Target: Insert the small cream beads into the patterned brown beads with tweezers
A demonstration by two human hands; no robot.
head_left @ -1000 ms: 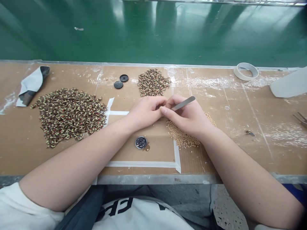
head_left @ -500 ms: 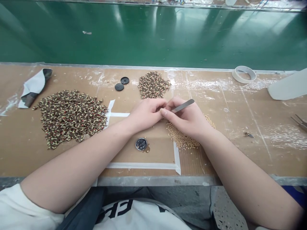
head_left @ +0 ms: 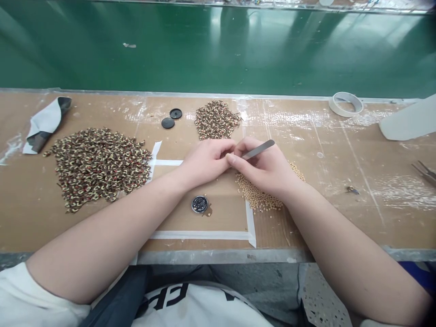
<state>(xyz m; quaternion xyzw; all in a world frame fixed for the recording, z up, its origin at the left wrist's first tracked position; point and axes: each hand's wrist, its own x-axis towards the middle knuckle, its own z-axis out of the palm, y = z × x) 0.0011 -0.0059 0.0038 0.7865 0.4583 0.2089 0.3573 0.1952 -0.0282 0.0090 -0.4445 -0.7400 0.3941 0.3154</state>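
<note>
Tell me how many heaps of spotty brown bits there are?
2. The big heap lies left of the left hand; the small heap lies just beyond that hand.

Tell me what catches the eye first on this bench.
Two hands meet mid-bench: the left hand curled shut, the right hand holding metal tweezers towards it. A heap of speckled brown pieces sprawls at the left, and pale beads lie beneath the right hand.

Bright overhead light, glare on tape, edges perhaps warped.
</note>
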